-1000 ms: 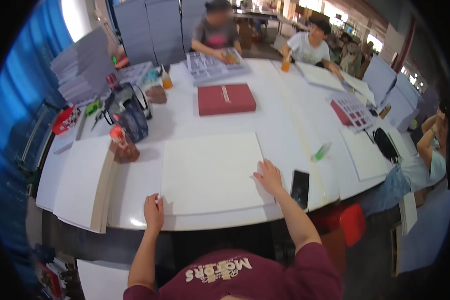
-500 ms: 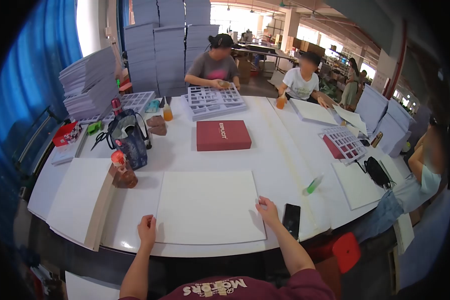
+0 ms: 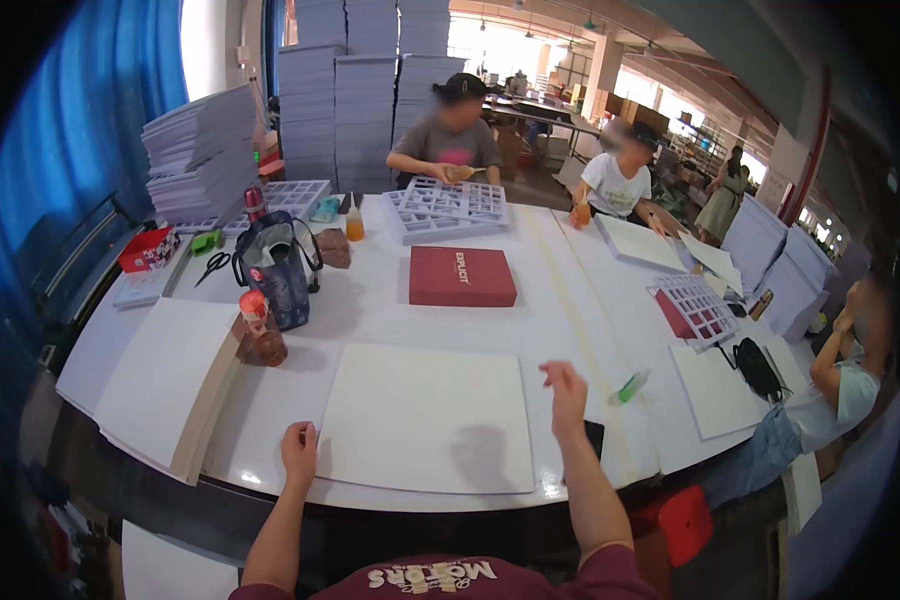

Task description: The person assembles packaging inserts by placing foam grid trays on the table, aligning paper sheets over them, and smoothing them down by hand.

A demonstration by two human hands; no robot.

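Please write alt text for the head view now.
Two bare hands, left and right, flank a large white board on a table; the right is raised. Beyond lies a red box.

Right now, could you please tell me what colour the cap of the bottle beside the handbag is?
Red, best seen in the head view.

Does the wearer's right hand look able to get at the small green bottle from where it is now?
Probably yes. The right hand is raised just to the left of the green bottle, with only bare tabletop visible between them. The phone lies nearer the wearer, seemingly out of the way.
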